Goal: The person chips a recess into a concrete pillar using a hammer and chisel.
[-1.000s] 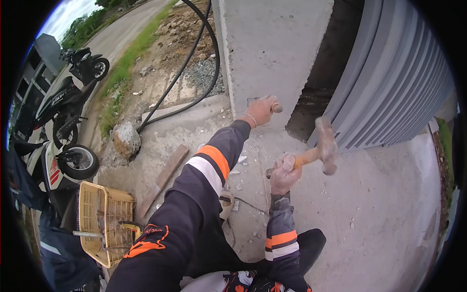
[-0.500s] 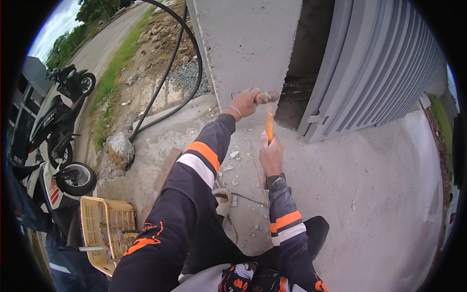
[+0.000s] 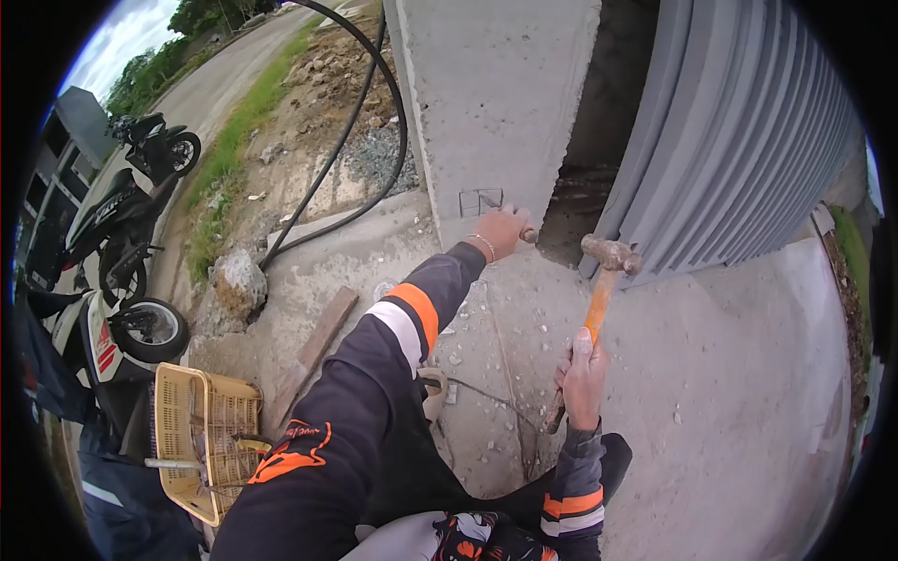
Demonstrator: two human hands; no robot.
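Observation:
My left hand (image 3: 503, 232) is closed around a chisel (image 3: 529, 235), whose blunt end sticks out toward the right. The chisel's other end points at a small rectangle (image 3: 479, 202) marked low on the grey concrete column (image 3: 496, 103); whether it touches cannot be made out. My right hand (image 3: 584, 379) grips the orange handle of a hammer (image 3: 601, 294). The hammer's dusty head is raised to the right of the chisel, apart from it. Part of the handle is hidden behind my fingers.
A ribbed grey metal gate (image 3: 739, 140) stands right of the column. Black cable (image 3: 400, 122) loops at the left. A yellow basket (image 3: 182, 374) with tools, a wooden plank (image 3: 318, 341), a rock (image 3: 238, 283) and parked motorcycles (image 3: 112, 224) are leftward. Concrete chips lie on the floor.
The hammer and my right hand have swung back, right and down in view, away from the chisel. My left hand appears lower and further right, and the marked rectangle now shows more fully.

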